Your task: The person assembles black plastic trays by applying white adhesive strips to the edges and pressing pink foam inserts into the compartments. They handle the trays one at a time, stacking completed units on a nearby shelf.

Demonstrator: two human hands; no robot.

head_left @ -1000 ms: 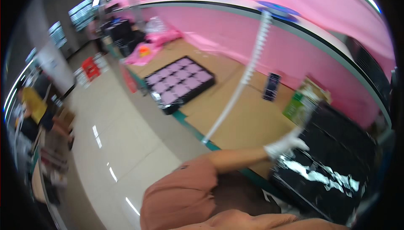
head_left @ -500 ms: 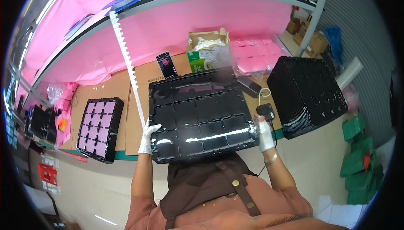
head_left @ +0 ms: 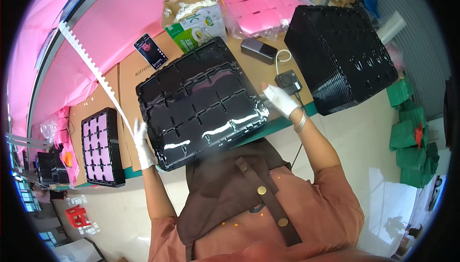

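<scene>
A shiny black plastic tray (head_left: 211, 104) with moulded compartments lies tilted in the view on the cardboard-covered worktop, its near edge at the green table edge. Through its far half shows a pinkish tint. My left hand (head_left: 143, 147), in a white glove, is at the tray's left side with fingers stretched upward along it. At the right rim is my right hand (head_left: 281, 101), also gloved, thumb raised and fingertips against the tray's edge; some of its fingers are blurred. Neither hand is wrapped round the tray.
On the left stands a black tray with lilac pads (head_left: 98, 149). Behind are a phone (head_left: 151, 51), an open carton (head_left: 199, 25) and pink foam sheets (head_left: 261, 10). A power bank (head_left: 258, 50), a charger (head_left: 288, 82) and a tall black tray stack (head_left: 342, 58) stand right.
The tray has come down and away from my body, turning counterclockwise. My left hand has loosened from its left edge, and my right hand has shifted up and left. The view has shifted too.
</scene>
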